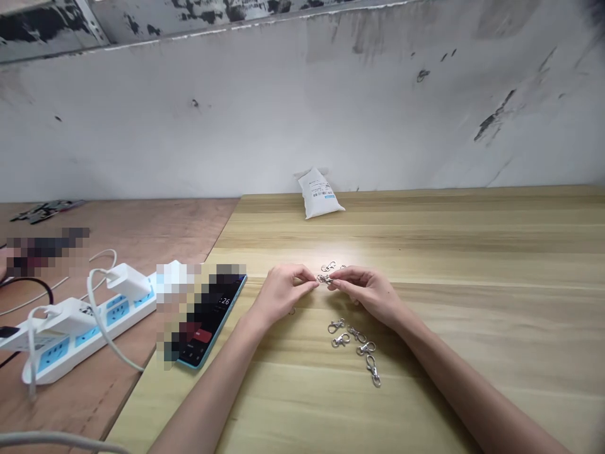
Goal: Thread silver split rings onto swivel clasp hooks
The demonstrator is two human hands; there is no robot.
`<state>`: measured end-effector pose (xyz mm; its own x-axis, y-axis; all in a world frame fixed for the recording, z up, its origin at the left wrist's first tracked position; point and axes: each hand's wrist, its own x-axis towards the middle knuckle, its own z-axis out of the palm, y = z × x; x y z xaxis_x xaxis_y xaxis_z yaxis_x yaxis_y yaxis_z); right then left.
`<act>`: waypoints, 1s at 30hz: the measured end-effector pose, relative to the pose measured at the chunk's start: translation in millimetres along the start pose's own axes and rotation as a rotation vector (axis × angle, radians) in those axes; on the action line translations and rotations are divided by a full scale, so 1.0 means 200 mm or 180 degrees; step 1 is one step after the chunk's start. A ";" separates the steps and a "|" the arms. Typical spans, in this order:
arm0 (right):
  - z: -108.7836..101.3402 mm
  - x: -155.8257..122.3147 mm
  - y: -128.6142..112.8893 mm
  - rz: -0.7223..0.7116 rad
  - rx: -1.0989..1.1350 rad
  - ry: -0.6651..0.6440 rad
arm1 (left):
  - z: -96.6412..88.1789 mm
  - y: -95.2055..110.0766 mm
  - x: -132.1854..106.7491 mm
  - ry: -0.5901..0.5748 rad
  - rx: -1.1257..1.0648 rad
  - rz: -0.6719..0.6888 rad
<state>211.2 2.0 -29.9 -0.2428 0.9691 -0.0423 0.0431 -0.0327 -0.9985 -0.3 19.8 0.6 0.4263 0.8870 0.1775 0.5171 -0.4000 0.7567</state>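
Between my fingertips is a small silver swivel clasp (324,279), held just above the wooden board. My left hand (287,289) pinches its left end with thumb and forefinger. At the other end, my right hand (369,291) grips the metal in a closed pinch. Which parts of it the fingers cover, I cannot tell. Another swivel clasp (328,266) lies just behind, and more metal shows beside my right fingers. Several loose swivel clasps (365,348) are scattered nearer to me, below my right hand. Part of a small ring (292,311) peeks out under my left hand.
A phone (220,321), partly blurred out, lies left of my left forearm. Farther left a white power strip (101,325) carries plugged-in chargers and cables. A white labelled packet (321,194) stands at the back near the wall. Someone's hand (4,261) shows at the left edge.
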 end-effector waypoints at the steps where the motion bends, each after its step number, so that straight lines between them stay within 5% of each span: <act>1: 0.00 0.00 0.01 -0.0046 -0.0008 0.0006 | 0.00 0.00 0.00 0.0018 0.0058 0.0012; 11: 0.06 0.00 0.04 -0.0861 -0.0971 0.0149 | 0.01 -0.01 0.01 0.0041 0.0280 0.0293; 25: 0.08 -0.02 0.02 -0.0961 -0.1252 0.0291 | -0.02 0.00 0.01 -0.0074 0.0173 0.0416; 30: 0.09 -0.03 0.03 -0.1263 -0.1952 0.0440 | -0.02 0.03 0.00 -0.0043 -0.0115 0.0242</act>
<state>195.5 -8.8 -35.5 -0.2304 0.9029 0.3627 0.5206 0.4293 -0.7380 0.6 19.0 7.2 0.4735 0.8511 0.2269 0.4558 -0.4572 0.7637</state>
